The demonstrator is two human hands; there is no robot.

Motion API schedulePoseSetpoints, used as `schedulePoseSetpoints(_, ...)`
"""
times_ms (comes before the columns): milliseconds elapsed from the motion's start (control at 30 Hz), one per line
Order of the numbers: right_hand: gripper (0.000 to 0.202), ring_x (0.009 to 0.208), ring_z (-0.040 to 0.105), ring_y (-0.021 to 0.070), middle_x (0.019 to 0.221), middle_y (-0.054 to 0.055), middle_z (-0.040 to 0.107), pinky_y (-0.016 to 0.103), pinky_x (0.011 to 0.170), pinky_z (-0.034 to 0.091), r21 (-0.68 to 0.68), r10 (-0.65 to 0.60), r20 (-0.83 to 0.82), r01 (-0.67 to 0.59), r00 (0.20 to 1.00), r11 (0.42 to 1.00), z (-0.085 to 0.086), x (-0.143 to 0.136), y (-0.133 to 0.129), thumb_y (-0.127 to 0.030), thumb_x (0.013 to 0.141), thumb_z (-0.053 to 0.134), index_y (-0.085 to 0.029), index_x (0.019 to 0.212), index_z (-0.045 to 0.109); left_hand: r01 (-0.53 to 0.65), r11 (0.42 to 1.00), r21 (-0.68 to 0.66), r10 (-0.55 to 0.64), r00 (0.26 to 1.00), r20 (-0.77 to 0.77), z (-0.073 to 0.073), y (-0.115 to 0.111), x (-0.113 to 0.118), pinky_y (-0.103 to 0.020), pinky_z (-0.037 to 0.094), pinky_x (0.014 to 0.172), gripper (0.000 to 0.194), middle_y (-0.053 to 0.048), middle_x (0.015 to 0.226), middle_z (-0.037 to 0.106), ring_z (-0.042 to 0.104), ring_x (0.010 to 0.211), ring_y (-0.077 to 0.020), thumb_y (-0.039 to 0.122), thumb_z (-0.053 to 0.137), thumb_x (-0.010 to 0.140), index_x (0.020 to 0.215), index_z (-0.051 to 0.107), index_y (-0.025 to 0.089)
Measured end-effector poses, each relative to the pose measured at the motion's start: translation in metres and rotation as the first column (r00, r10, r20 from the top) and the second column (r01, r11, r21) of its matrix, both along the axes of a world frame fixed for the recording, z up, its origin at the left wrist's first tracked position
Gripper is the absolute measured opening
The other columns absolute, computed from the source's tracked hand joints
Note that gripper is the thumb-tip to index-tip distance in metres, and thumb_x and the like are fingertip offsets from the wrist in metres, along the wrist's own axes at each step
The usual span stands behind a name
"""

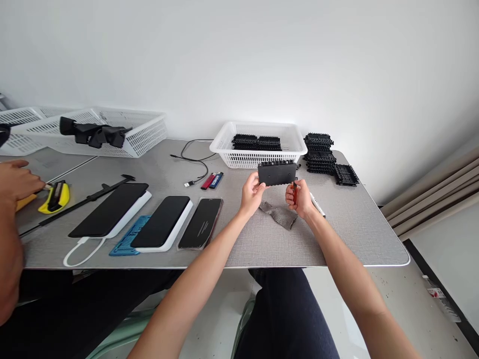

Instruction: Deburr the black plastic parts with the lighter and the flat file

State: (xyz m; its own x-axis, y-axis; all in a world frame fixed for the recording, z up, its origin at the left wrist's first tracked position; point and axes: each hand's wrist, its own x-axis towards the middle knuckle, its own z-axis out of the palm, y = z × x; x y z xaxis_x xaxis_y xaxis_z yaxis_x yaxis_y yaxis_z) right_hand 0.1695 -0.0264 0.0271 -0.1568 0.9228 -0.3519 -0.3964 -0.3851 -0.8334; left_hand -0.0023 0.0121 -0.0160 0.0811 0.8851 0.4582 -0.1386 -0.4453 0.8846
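My left hand [251, 193] is closed on the left end of a flat black plastic part [277, 174] with a toothed upper edge, held tilted up above the table. Just beneath the part's right corner, my right hand [300, 198] grips an orange lighter [295, 192] with a dark top; whether it touches the part I cannot tell. A crumpled grey cloth [280, 215] lies below my hands. Partly behind my right wrist is a white marker [317, 204]. Similar black parts fill stacks [320, 153] at the right, with a single one [346, 175] beside them.
More black parts lie in a white basket [258, 160] at the back. To the left are a red lighter [208, 181], a blue lighter [216, 180], a cable [194, 159] and several phones [200, 223]. A co-worker's hand [18, 179] is near a yellow cutter [54, 197] at far left.
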Motion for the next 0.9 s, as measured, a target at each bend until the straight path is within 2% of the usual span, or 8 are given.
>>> schedulePoseSetpoints(467, 0.022, 0.044, 0.017, 0.0088, 0.056, -0.006, 0.027, 0.019, 0.037, 0.009, -0.026, 0.036, 0.032, -0.035, 0.999, 0.999, -0.0044, 0.0014, 0.0022, -0.040, 0.081, 0.040, -0.023, 0.068, 0.032, 0.020, 0.999, 0.024, -0.019, 0.998, -0.061, -0.0046, 0.0001, -0.0006, -0.045, 0.062, 0.087, 0.040, -0.009, 0.103, 0.073, 0.072, 0.096, -0.0231, 0.051, 0.064, 0.086, 0.112, 0.054, 0.021)
schedulePoseSetpoints(733, 0.026, 0.046, 0.018, 0.0090, 0.059, -0.005, 0.027, 0.020, 0.038, 0.010, 0.011, 0.057, 0.063, -0.058, 0.996, 0.998, -0.0032, 0.0028, 0.0001, -0.041, 0.085, 0.038, -0.023, 0.067, 0.035, 0.029, 0.999, 0.030, -0.027, 0.997, -0.069, -0.0029, -0.0014, 0.0004, -0.046, 0.061, 0.089, 0.038, -0.010, 0.105, 0.072, 0.071, 0.098, -0.0232, 0.049, 0.063, 0.088, 0.111, 0.054, 0.021)
schedulePoseSetpoints(833, 0.031, 0.047, 0.022, 0.0097, 0.061, -0.005, 0.030, 0.020, 0.040, 0.013, 0.064, 0.060, 0.061, -0.064, 0.996, 0.996, -0.0033, 0.0024, 0.0002, -0.049, 0.088, 0.039, -0.023, 0.070, 0.037, -0.040, 0.998, 0.043, 0.042, 0.998, -0.051, -0.0042, -0.0007, 0.0007, -0.046, 0.061, 0.089, 0.038, -0.010, 0.104, 0.072, 0.071, 0.095, -0.0232, 0.050, 0.061, 0.089, 0.112, 0.053, 0.021)
schedulePoseSetpoints(900, 0.034, 0.051, 0.030, 0.0107, 0.065, -0.004, 0.036, 0.020, 0.042, 0.020, 0.165, -0.029, 0.124, 0.008, 0.992, 0.986, -0.0065, 0.0023, 0.0010, -0.055, 0.090, 0.041, -0.023, 0.077, 0.043, -0.167, 0.984, 0.067, 0.169, 0.985, -0.036, -0.0059, 0.0007, -0.0007, -0.046, 0.060, 0.091, 0.038, -0.010, 0.106, 0.072, 0.071, 0.095, -0.0227, 0.050, 0.059, 0.091, 0.116, 0.050, 0.022)
